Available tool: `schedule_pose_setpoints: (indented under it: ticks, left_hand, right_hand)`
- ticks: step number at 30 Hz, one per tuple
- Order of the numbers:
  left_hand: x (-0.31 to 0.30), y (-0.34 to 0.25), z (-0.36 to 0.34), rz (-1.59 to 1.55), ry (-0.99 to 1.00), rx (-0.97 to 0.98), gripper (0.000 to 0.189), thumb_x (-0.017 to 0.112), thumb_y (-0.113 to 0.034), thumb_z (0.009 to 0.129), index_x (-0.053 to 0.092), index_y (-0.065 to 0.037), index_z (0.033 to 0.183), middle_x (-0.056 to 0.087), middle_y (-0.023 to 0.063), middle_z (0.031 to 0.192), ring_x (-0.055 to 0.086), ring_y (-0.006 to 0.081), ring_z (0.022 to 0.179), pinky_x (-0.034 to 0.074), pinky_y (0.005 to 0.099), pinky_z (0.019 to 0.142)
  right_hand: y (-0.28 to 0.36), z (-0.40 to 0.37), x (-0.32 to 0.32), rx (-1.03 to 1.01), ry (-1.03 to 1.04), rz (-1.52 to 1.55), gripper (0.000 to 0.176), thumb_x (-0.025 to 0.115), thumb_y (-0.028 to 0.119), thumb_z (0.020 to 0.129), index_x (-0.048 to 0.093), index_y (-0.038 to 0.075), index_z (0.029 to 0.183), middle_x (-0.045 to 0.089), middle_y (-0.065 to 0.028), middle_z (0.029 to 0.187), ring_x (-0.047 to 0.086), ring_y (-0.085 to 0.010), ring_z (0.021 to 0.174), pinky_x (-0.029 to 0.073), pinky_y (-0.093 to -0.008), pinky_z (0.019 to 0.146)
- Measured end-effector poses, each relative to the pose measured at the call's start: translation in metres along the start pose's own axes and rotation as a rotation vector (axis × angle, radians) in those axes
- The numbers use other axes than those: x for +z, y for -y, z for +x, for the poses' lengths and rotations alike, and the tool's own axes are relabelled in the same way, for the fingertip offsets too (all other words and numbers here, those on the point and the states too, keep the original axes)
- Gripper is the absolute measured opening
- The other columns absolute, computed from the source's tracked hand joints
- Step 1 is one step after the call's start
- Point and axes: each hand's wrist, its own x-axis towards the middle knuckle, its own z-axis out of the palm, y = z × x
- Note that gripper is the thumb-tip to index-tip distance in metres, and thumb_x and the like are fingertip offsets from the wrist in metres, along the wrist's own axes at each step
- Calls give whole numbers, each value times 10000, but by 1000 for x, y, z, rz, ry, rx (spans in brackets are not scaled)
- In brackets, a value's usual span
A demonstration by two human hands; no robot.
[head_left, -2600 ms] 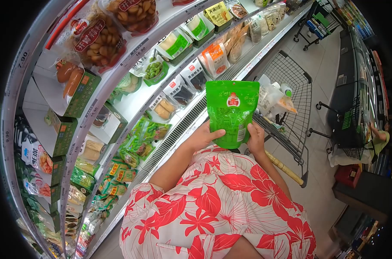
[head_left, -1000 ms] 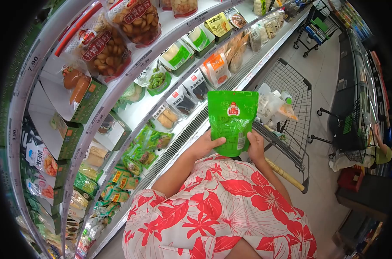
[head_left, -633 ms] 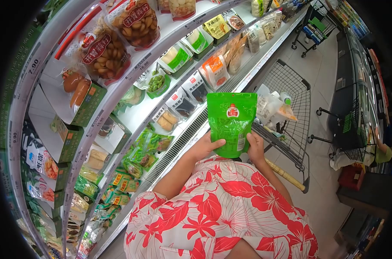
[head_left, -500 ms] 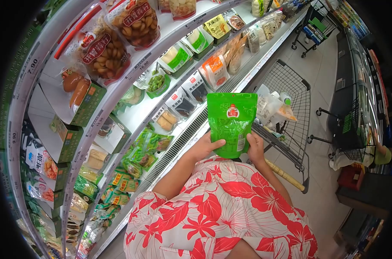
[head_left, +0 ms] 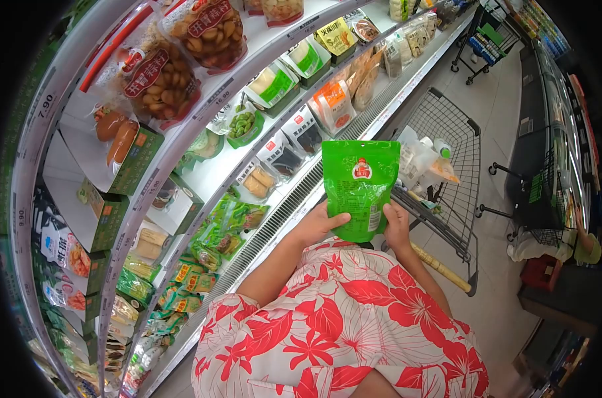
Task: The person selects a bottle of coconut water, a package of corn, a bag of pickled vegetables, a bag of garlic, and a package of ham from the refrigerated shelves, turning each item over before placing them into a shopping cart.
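A bright green food pouch is held upright in front of me, its printed back with a barcode facing me. My left hand grips its lower left edge, thumb across the front and the other fingers hidden behind. On the lower right edge, my right hand pinches the pouch near the barcode, with its fingers partly hidden. Just beyond the pouch stands a wire shopping cart holding plastic bags and a white bottle with a green cap.
Refrigerated shelves curve along my left, stocked with bagged garlic, sausages, packed vegetables and other pouches. Another cart stands farther up the aisle. At the right are dark display cases, a black wheeled basket and a person's arm.
The green pouch and both hands have shifted slightly right in view, still in the same grip. At the far right, the other person's arm has moved a little.
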Motion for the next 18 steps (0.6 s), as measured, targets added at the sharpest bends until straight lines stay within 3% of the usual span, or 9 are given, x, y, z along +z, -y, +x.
schedule_pose_setpoints:
  ticks: [7, 9, 18]
  left_hand:
    - [0, 3, 1, -62, 25, 10, 604, 691, -235, 870, 413, -10, 1357, 548, 112, 1298, 513, 210, 1194, 389, 365, 1031]
    - [-1, 4, 2, -87, 36, 1, 607, 693, -233, 869, 413, -11, 1358, 551, 111, 1294, 515, 210, 1192, 393, 368, 1029]
    - [-1, 3, 1, -49, 15, 7, 660, 709, -242, 856, 373, -24, 1382, 523, 109, 1321, 505, 216, 1202, 391, 375, 1032]
  right_hand:
    - [0, 0, 1, -16, 0, -18, 366, 442, 161, 986, 520, -97, 1234, 618, -126, 1154, 600, -146, 996, 470, -274, 874]
    - [3, 0, 4, -29, -42, -35, 337, 462, 170, 981, 585, -63, 1190, 649, -65, 1059, 586, -88, 914, 464, -239, 803]
    - [6, -2, 7, -60, -70, -92, 321, 472, 169, 978, 608, -65, 1151, 658, -67, 1032, 590, -85, 898, 470, -241, 787]
